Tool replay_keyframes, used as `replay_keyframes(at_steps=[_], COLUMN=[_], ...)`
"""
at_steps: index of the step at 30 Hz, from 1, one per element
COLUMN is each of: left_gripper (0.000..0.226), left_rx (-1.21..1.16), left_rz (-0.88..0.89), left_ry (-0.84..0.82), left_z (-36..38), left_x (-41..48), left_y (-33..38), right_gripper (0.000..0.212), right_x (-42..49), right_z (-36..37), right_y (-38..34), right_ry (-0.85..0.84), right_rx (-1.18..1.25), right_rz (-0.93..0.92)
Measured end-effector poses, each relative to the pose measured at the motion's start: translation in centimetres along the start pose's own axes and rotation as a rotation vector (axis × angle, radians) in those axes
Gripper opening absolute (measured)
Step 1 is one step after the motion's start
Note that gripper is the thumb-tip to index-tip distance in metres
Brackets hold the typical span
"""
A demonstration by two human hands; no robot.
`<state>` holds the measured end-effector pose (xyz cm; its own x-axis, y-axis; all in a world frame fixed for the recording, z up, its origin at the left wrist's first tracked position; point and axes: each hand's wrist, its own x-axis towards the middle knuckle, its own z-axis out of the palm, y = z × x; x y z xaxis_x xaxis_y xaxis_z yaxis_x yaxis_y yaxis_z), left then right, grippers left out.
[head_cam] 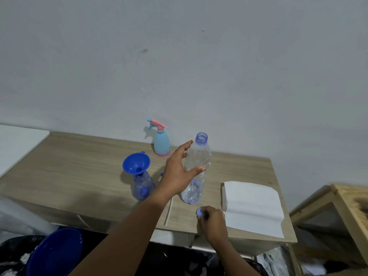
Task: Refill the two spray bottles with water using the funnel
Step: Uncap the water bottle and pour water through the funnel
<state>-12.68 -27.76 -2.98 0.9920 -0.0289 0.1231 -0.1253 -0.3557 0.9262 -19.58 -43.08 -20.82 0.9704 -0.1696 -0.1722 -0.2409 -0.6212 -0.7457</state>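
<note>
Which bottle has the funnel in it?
The clear bluish bottle at front left, funnel in its neck. The pale blue bottle behind wears its trigger head; the water bottle has a bare mouth.

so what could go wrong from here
The water bottle stands uncapped with the left hand round it; a knock could spill onto the paper towels beside it.
The funnel sits tilted in the clear spray bottle; a fast pour could tip it or overflow.
The cap pinched in the right hand is near the table edge and could drop.
</note>
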Motion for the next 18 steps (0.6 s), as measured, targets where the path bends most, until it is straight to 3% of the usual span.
replay_keyframes(at_steps=[4, 9, 11, 18], left_gripper=[0.088, 0.088, 0.087, 0.084], left_rx=[0.002, 0.012, 0.039, 0.085], left_rz=[-0.004, 0.004, 0.008, 0.03], left_ry=[-0.001, -0.006, -0.004, 0.002], left_z=[-0.1, -0.2, -0.3, -0.9], left_x=[0.0, 0.0, 0.0, 0.4], left_y=[0.0, 0.2, 0.3, 1.4], right_gripper=[0.008, 0.076, 0.093, 0.088], right_x=[-0.1, 0.5, 1.2, 2.8], right_z=[-0.3, -3.6, -4.9, -5.4], right_y=[-0.3, -5.8, -8.5, -12.2], right_ry=[0.087, 0.238, 0.23, 0.159], right_rx=[0.025, 0.275, 0.32, 0.495], right_rz=[-0.122, -0.222, -0.293, -0.389])
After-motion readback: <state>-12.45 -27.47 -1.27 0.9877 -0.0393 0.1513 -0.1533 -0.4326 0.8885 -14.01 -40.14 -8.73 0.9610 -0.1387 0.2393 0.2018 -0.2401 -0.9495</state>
